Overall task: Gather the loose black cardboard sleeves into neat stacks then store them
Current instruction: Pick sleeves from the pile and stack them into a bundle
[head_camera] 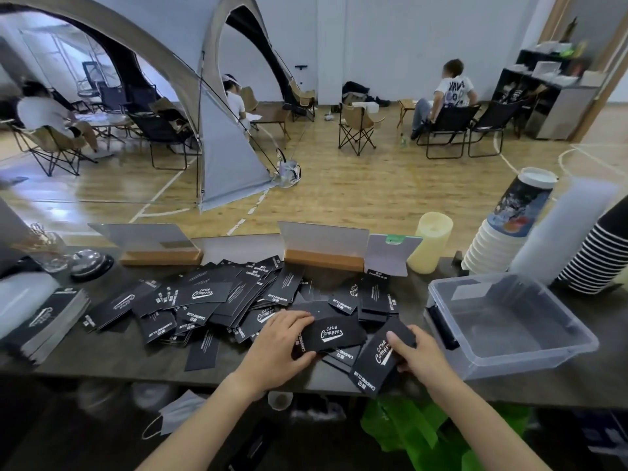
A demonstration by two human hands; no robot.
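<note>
So, head view, the only one: both hands are busy down at the near edge of the dark tabletop (119, 355). The left hand (275, 348) has its grip on a flat sleeve (334, 334), with the fingers laid over the left end and the thumb tucked under. That sleeve sits logo up, just above the other sleeves under it. The right hand (418, 355) is grasping a tilted sleeve (373, 365) by its upper right corner, thumb on top and fingers curled beneath. Its lower end pokes out past the front edge of the tabletop. The two held sleeves are right next to each other, pretty much touching at the corners.

Behind and left of the hands is the loose pile (210, 300), black sleeves fanned out every which way and overlapping. Far left there's a neat stack (51, 321) lying near the edge. Just right of the right hand is a clear plastic bin (509, 321), lid off. I can't tell what the faint thing inside it is. Further back sit a cream candle (430, 243) and nested paper cups (499, 239).
</note>
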